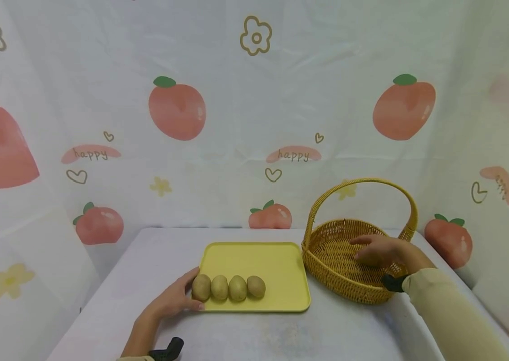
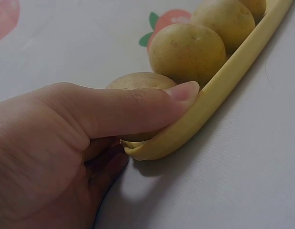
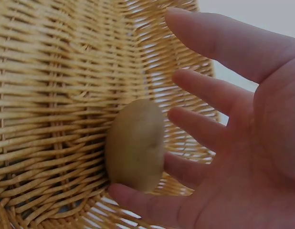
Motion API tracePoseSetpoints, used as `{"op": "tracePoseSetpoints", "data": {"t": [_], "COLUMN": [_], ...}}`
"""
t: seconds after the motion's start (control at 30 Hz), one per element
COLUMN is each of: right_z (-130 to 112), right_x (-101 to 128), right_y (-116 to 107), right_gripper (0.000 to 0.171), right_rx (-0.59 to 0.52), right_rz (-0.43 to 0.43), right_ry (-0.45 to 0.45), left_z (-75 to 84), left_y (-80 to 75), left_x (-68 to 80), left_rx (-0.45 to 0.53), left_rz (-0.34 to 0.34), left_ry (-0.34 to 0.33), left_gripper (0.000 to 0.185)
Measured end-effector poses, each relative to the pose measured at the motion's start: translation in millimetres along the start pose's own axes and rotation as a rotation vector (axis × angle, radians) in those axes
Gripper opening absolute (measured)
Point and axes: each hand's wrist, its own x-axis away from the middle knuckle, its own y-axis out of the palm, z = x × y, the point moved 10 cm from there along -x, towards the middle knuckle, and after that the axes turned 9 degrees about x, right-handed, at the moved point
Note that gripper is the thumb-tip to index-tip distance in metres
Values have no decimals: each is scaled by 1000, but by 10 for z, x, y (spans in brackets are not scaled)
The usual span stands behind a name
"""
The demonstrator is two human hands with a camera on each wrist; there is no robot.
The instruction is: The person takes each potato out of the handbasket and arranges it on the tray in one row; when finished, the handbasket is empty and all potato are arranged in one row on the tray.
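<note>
My left hand (image 1: 174, 297) grips the left edge of a yellow tray (image 1: 281, 273) at its near corner. In the left wrist view its thumb lies along the rim, by the nearest potato (image 2: 140, 80), with fingers curled beside the corner. Several potatoes (image 1: 237, 288) stand in a row along the tray's near left part. Inside the wicker basket (image 1: 342, 281), my right hand (image 1: 382, 249) reaches down with its fingers spread around a single potato (image 3: 136, 145). The right wrist view has the lower fingertips at that potato and the thumb apart from it.
The basket's tall arched handle (image 1: 362, 180) rises over the right arm. Basket and tray stand side by side on a white-covered table (image 1: 259, 336). Behind them hangs a white fabric backdrop (image 1: 236, 190) printed with peaches and flowers.
</note>
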Motion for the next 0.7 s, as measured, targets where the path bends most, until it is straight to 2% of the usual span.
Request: {"op": "tracePoseSetpoints", "data": {"t": [0.13,0.27,0.5,0.7], "right_z": [89,139,156,70], "right_x": [-35,-72,-61,-34], "right_y": [14,16,20,-56], "right_gripper": [68,58,47,55], "right_rx": [51,99,35,43], "right_rz": [5,7,-12,73], "right_ry": [27,33,47,-18], "left_z": [-2,3,-2,2], "left_y": [13,15,12,11], "left_x": [9,16,8,13], "left_rx": [0,-9,-5,-2], "left_rz": [-3,1,1,4], "left_ry": [-8,-16,-17,-20], "left_gripper": [110,110,110,109]}}
